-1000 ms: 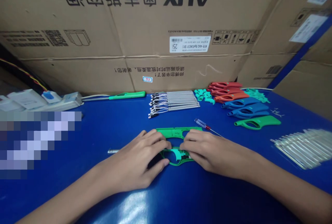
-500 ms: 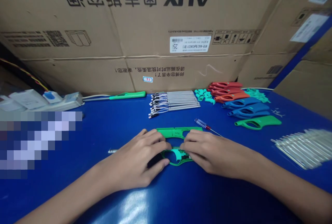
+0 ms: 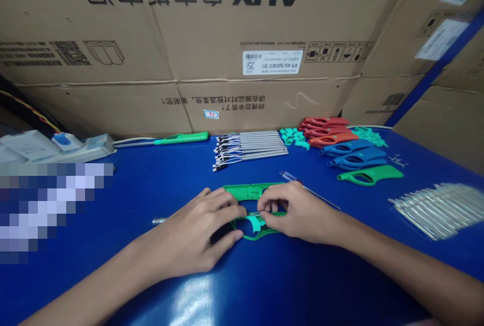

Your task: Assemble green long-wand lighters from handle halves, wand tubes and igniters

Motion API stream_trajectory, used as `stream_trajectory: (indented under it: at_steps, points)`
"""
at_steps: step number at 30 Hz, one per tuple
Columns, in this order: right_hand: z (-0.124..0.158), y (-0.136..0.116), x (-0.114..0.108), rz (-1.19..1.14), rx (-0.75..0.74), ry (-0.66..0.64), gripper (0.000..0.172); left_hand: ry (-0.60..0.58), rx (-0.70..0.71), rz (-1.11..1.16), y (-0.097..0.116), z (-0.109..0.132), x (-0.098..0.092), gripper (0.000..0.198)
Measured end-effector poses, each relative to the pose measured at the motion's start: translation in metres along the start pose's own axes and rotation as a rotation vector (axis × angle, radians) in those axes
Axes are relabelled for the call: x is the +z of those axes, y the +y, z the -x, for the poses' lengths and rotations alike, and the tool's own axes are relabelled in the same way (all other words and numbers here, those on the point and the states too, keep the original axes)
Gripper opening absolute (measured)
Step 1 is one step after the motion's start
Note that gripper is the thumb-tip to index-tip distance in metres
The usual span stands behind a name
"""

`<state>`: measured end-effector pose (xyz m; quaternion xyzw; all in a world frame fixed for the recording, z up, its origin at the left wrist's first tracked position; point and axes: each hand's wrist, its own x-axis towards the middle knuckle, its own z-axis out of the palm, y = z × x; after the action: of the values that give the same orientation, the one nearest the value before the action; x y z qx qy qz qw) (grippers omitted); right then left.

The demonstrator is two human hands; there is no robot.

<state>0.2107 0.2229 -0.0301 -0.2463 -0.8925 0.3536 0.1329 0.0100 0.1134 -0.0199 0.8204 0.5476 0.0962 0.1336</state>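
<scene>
My left hand [image 3: 207, 225] grips the left part of a green lighter shell half [image 3: 259, 237], thumb at its near edge and fingers over the top. A teal trigger [image 3: 256, 224] sits inside its finger loop. At the left, past my fingers, sticks out the end of a metal tube [image 3: 159, 220]. My right hand [image 3: 293, 212] is closed over the shell's right part, thumb and fingertips pinched together; what they hold is too small to make out. Just beyond, a second green shell half [image 3: 242, 192] lies with its hollow side up, partly hidden by both hands.
A screwdriver [image 3: 289, 177] lies behind my right hand. Farther back are metal tubes with wires [image 3: 260, 145], teal triggers [image 3: 291, 136], red shells [image 3: 327, 132], blue shells [image 3: 355, 154] and a green shell [image 3: 374, 175]. Clear tubes [image 3: 434, 210] lie right, a power strip [image 3: 86, 149] left.
My right hand has lifted and turned slightly, its fingers drawn into a pinch above the shell, uncovering more of its right part. My left hand keeps its grip. The view has shifted slightly.
</scene>
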Motion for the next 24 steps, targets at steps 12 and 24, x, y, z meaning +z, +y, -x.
stream_trajectory:
  at_steps: [12,24]
  points:
    - [-0.006,-0.001,0.004,-0.070,0.128,0.000,0.014,-0.013,-0.005,-0.003,0.000,0.000,0.000,0.026]
    - [-0.002,-0.004,-0.007,-0.007,0.056,-0.064,0.013,-0.021,-0.006,-0.014,0.000,0.000,-0.002,0.025]
